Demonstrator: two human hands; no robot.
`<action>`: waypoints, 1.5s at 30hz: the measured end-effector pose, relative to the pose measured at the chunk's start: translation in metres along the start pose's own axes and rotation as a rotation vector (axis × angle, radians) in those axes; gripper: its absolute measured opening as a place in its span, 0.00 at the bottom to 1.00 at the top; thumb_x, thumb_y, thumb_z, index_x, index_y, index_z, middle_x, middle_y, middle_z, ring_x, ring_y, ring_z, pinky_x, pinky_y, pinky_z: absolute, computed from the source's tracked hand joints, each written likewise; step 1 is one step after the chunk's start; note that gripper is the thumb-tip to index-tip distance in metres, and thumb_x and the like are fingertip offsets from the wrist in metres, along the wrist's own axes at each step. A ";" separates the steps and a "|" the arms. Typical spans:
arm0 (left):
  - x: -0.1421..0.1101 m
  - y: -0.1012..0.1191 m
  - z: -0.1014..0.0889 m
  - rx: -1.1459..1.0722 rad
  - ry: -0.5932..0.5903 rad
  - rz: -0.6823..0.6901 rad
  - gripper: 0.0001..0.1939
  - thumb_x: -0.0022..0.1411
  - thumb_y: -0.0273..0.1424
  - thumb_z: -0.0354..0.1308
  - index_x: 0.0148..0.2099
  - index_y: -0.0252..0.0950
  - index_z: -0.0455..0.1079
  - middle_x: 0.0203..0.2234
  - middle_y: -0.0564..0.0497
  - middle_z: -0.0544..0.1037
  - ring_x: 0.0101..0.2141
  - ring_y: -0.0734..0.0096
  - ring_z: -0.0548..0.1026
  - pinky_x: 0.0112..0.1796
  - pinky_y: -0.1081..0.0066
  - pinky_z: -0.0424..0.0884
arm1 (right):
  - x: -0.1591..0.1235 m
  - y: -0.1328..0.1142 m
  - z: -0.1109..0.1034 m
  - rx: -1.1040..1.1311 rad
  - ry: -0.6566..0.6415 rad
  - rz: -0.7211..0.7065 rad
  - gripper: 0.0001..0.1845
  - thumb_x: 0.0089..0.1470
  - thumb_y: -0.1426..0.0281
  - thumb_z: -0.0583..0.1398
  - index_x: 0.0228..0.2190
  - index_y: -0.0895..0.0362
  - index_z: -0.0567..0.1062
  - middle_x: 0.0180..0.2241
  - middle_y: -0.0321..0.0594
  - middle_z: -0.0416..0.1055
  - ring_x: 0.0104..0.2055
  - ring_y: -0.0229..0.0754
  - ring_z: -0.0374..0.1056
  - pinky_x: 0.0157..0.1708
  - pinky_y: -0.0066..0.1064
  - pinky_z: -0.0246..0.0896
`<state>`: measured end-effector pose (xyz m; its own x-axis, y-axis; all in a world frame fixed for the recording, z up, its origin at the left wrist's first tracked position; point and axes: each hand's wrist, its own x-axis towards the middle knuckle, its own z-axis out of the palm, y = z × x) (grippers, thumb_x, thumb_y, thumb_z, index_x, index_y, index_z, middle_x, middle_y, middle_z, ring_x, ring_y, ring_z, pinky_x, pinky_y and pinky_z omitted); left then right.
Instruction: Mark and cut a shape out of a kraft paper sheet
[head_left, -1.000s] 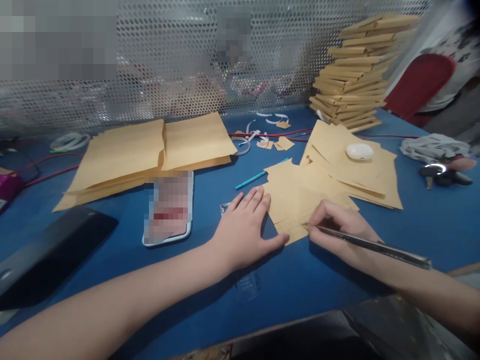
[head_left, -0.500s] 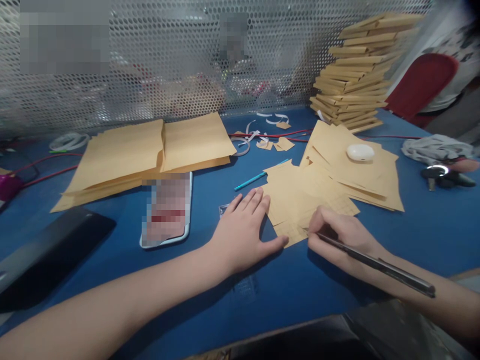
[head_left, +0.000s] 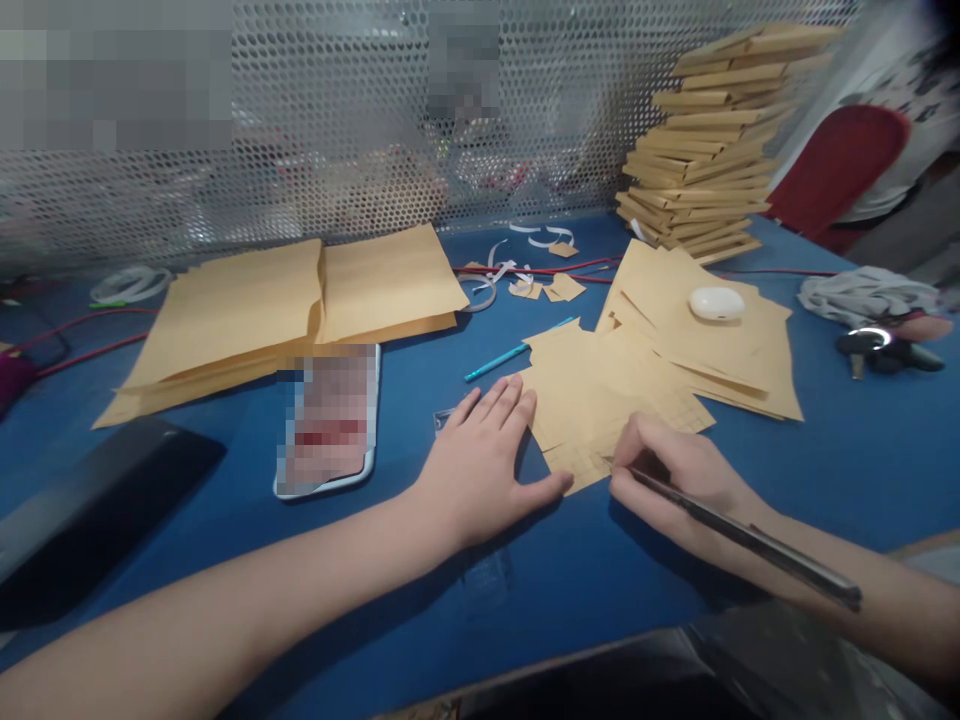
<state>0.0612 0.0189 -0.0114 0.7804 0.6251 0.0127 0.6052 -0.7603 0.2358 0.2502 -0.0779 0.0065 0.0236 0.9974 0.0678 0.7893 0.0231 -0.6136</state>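
Observation:
My left hand [head_left: 476, 465] lies flat with its fingers spread, the fingertips and thumb at the left edge of a brown paper sheet [head_left: 585, 385]. A dark pen [head_left: 750, 540] is pinched in my right hand [head_left: 675, 485], its tip at the lower part of the paper. Faint lines of marks show there, too small to read. Left of my left hand lies a phone [head_left: 330, 420] with its screen up. A blue pen-like stick [head_left: 496, 363] rests beyond my left fingertips, partly under the paper.
Brown envelopes [head_left: 240, 295] lie at the back left, and a tall envelope stack [head_left: 697, 150] stands at the back right. A white earbud case [head_left: 716, 304] sits on more brown paper [head_left: 712, 360]. Keys [head_left: 862, 345] lie at right, a dark case [head_left: 105, 520] at left. Perforated metal [head_left: 337, 120] borders the back.
The view has shifted very slightly. My right hand still holds the pen on the paper, and my left hand stays in place.

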 end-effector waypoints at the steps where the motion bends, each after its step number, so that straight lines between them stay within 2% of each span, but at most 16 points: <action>1: 0.000 0.000 0.000 -0.002 0.001 0.001 0.43 0.61 0.57 0.44 0.66 0.30 0.52 0.65 0.41 0.50 0.65 0.58 0.48 0.63 0.56 0.43 | -0.001 -0.001 0.001 -0.017 -0.006 -0.003 0.10 0.46 0.74 0.55 0.21 0.51 0.58 0.16 0.29 0.59 0.18 0.35 0.55 0.18 0.28 0.50; 6: 0.000 0.000 -0.001 0.008 -0.005 -0.003 0.44 0.60 0.58 0.44 0.66 0.29 0.52 0.65 0.41 0.50 0.65 0.58 0.48 0.63 0.56 0.44 | -0.002 -0.001 0.004 -0.058 -0.053 -0.042 0.11 0.47 0.75 0.55 0.23 0.51 0.55 0.15 0.27 0.56 0.17 0.35 0.52 0.18 0.28 0.48; 15: 0.000 0.000 0.000 0.015 0.011 0.000 0.42 0.60 0.58 0.44 0.65 0.32 0.54 0.65 0.42 0.51 0.64 0.58 0.49 0.63 0.57 0.44 | -0.003 0.000 0.003 -0.012 -0.035 -0.030 0.12 0.46 0.75 0.56 0.22 0.51 0.55 0.14 0.27 0.55 0.16 0.35 0.51 0.18 0.28 0.47; 25: 0.000 0.001 -0.001 0.025 -0.016 -0.010 0.44 0.60 0.58 0.44 0.66 0.29 0.52 0.65 0.42 0.49 0.65 0.59 0.47 0.63 0.56 0.44 | -0.002 -0.002 0.000 0.049 -0.016 -0.011 0.13 0.44 0.77 0.56 0.21 0.51 0.56 0.14 0.26 0.53 0.16 0.34 0.50 0.17 0.28 0.47; 27: 0.000 0.001 -0.001 0.021 -0.015 -0.010 0.44 0.60 0.58 0.43 0.66 0.29 0.51 0.65 0.42 0.49 0.65 0.58 0.47 0.63 0.56 0.44 | -0.003 0.000 -0.002 0.107 0.049 -0.016 0.12 0.44 0.77 0.57 0.20 0.52 0.58 0.16 0.29 0.57 0.18 0.35 0.54 0.18 0.29 0.50; 29: 0.001 0.000 0.000 0.015 -0.010 -0.007 0.44 0.60 0.58 0.43 0.66 0.29 0.51 0.65 0.42 0.49 0.65 0.57 0.48 0.63 0.56 0.44 | -0.004 0.002 -0.004 0.222 0.178 -0.017 0.10 0.46 0.75 0.59 0.21 0.52 0.62 0.20 0.33 0.64 0.21 0.37 0.60 0.21 0.30 0.55; 32: 0.001 0.000 0.000 0.012 -0.001 -0.002 0.44 0.60 0.58 0.44 0.66 0.30 0.52 0.65 0.43 0.50 0.65 0.58 0.48 0.63 0.55 0.44 | -0.003 0.004 -0.007 0.370 0.318 0.045 0.05 0.49 0.71 0.61 0.26 0.51 0.68 0.26 0.37 0.70 0.25 0.39 0.65 0.24 0.32 0.60; 35: 0.000 -0.001 0.001 0.015 0.007 0.002 0.44 0.60 0.58 0.44 0.66 0.30 0.52 0.65 0.43 0.50 0.65 0.59 0.48 0.63 0.55 0.44 | 0.002 0.002 -0.010 0.430 0.254 0.128 0.05 0.48 0.66 0.64 0.28 0.52 0.73 0.28 0.37 0.72 0.28 0.40 0.68 0.27 0.32 0.63; 39: -0.001 0.000 0.001 0.018 0.013 -0.006 0.44 0.60 0.58 0.45 0.66 0.30 0.52 0.65 0.42 0.50 0.65 0.59 0.49 0.62 0.55 0.45 | 0.012 0.002 -0.017 0.514 0.123 0.169 0.11 0.44 0.61 0.67 0.28 0.54 0.75 0.31 0.39 0.75 0.33 0.43 0.70 0.30 0.32 0.64; 42: -0.001 0.000 0.001 0.018 0.017 -0.007 0.43 0.60 0.57 0.45 0.66 0.30 0.53 0.65 0.43 0.51 0.64 0.59 0.49 0.62 0.55 0.45 | 0.020 0.004 -0.023 0.531 0.078 0.197 0.14 0.44 0.58 0.66 0.25 0.56 0.74 0.24 0.36 0.71 0.25 0.38 0.65 0.24 0.29 0.59; 45: -0.001 0.000 0.000 0.018 0.022 -0.002 0.43 0.60 0.57 0.46 0.66 0.30 0.52 0.65 0.42 0.51 0.64 0.60 0.49 0.63 0.56 0.45 | 0.030 0.006 -0.031 0.563 -0.095 0.161 0.16 0.46 0.57 0.64 0.22 0.57 0.72 0.17 0.31 0.64 0.19 0.33 0.58 0.20 0.27 0.53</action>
<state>0.0605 0.0185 -0.0116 0.7755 0.6305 0.0338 0.6098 -0.7618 0.2187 0.2746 -0.0496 0.0299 0.0406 0.9925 -0.1150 0.3330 -0.1220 -0.9350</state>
